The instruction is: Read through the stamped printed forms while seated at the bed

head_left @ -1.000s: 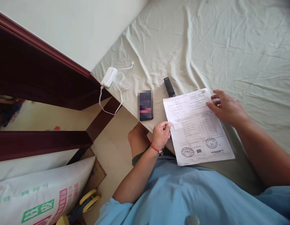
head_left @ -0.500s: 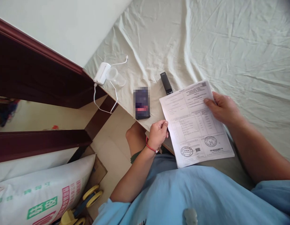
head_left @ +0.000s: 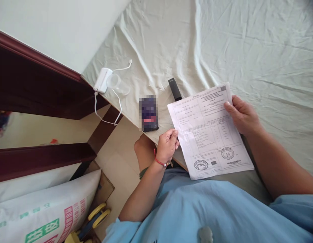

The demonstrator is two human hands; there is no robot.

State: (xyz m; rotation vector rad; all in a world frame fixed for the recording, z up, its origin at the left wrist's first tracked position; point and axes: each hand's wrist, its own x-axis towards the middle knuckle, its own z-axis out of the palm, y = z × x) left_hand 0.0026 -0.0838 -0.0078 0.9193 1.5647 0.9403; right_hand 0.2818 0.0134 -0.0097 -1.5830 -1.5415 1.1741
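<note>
A stack of printed papers (head_left: 209, 135), with a form and two round stamps on its top sheet, is held in front of my lap. My left hand (head_left: 167, 145), a red cord around its wrist, pinches the stack's left edge. At the upper right edge my right hand (head_left: 243, 114) grips the papers, thumb on top and fingers underneath. Beyond the stack lies a slim black object (head_left: 174, 89), its near end touching or covered by the papers. To the left of it, a dark phone (head_left: 149, 113) with a blurred-out screen rests near the edge of the bed.
A wrinkled pale sheet (head_left: 272, 50) covers the bed. Near its left corner are a white charger (head_left: 103, 80) with a cable and a clear plastic cup (head_left: 122, 85). Below left, a white printed sack (head_left: 45, 209) and a yellow-and-black wheeled item (head_left: 99, 216) stand on the floor.
The view has shifted slightly, so the bed items appear farther left. My right hand and the upper edge of the papers have tilted up a little; both hands keep their hold.
</note>
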